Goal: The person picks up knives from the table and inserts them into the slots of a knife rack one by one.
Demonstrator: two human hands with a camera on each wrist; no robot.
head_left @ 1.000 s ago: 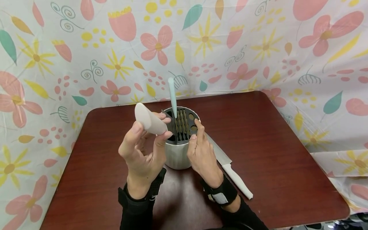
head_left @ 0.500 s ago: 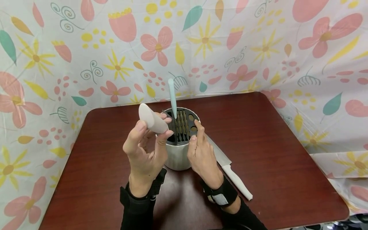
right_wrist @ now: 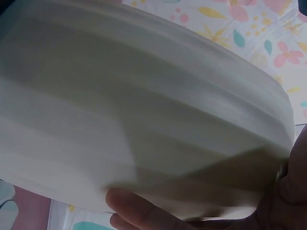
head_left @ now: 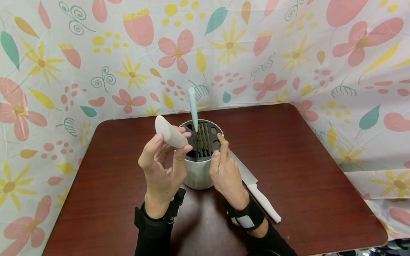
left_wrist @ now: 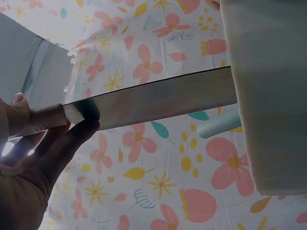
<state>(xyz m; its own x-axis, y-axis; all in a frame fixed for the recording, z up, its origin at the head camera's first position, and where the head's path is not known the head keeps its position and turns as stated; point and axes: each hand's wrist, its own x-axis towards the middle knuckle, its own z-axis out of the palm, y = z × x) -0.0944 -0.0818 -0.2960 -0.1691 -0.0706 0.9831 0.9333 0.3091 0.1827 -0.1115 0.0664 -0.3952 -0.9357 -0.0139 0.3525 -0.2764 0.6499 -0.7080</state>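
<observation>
My left hand [head_left: 163, 174] pinches the pale handle of a kitchen knife [head_left: 168, 133] between thumb and fingers, the handle tilted up towards me. In the left wrist view, its broad steel blade [left_wrist: 158, 100] runs from the hand to the rim of a white round knife block [left_wrist: 273, 105]; the tip is hidden there. That block [head_left: 198, 174] stands upright, its dark slotted top [head_left: 205, 142] facing up. A second knife with a light-blue handle [head_left: 193, 108] stands in a slot. My right hand [head_left: 227, 174] holds the block's right rim, fingers lying along its side in the right wrist view.
A large knife with a white handle [head_left: 264, 202] lies on the brown table [head_left: 304, 160], just right of the block, its blade partly hidden by my right hand. A flower-printed cloth [head_left: 224, 53] hangs behind the table and along its sides.
My left hand, with the knife, has shifted slightly to the right, closer to the block. My right hand stays on the rim.
</observation>
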